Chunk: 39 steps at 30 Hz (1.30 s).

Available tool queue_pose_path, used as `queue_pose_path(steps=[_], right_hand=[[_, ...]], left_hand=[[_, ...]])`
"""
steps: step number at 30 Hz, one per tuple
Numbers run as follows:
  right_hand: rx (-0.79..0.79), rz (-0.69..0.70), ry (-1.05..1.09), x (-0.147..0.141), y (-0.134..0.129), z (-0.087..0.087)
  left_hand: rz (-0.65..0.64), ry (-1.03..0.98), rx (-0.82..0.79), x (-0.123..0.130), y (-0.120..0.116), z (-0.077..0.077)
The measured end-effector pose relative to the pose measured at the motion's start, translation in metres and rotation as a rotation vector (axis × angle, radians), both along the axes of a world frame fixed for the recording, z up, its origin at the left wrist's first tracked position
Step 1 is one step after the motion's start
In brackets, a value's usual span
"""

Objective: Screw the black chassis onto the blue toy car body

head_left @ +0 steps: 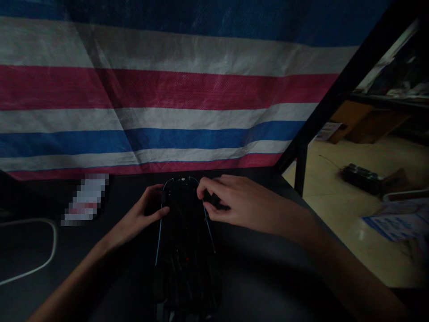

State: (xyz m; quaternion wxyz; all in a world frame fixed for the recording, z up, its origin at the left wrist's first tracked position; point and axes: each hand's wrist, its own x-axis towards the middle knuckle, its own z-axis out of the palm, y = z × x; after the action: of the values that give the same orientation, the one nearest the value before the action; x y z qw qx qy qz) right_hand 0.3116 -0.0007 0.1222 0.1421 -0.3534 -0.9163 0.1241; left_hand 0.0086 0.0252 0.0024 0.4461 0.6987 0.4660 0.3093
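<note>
right now, the left hand (147,210) has its thumb on the upper left edge of a dark, car-shaped device (184,232), with its fingers curled round that side, so the grip is around the device's edge. the right hand (231,199) is at the upper right edge, its thumb and forefinger curled narrowly about a small dark piece (216,200); it is too dim to tell whether that piece is part of the device.

the device lies lengthwise from the center of the frame down to the bottom edge, with thin bluish lines along both sides and a tiny red spot (187,259) in its lower half. under it is a dark tabletop (130,273). at the left of the frame a pixelated pale item (89,197) lies on the tabletop, and a white cable (53,250) loops in from the left edge below it.

across the top hangs a striped sheet (174,89) in blue, white and red. beyond a dark slanting post (321,114), at the right of the frame, a black object (362,178) sits on the pale floor (338,210), above a blue and white item (397,226).
</note>
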Motion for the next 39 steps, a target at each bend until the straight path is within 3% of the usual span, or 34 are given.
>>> queue_pose_path(steps=[13,28,39], right_hand=[[0.009,0.118,0.020,0.011,-0.002,0.011],[-0.009,0.195,-0.018,0.016,-0.005,0.019],[-0.009,0.136,0.019,0.002,-0.005,0.002]], left_hand=[[0.004,0.021,-0.005,0.005,-0.002,0.008],[0.021,0.052,0.018,0.003,-0.001,0.005],[-0.002,0.050,0.023,0.001,0.001,0.002]])
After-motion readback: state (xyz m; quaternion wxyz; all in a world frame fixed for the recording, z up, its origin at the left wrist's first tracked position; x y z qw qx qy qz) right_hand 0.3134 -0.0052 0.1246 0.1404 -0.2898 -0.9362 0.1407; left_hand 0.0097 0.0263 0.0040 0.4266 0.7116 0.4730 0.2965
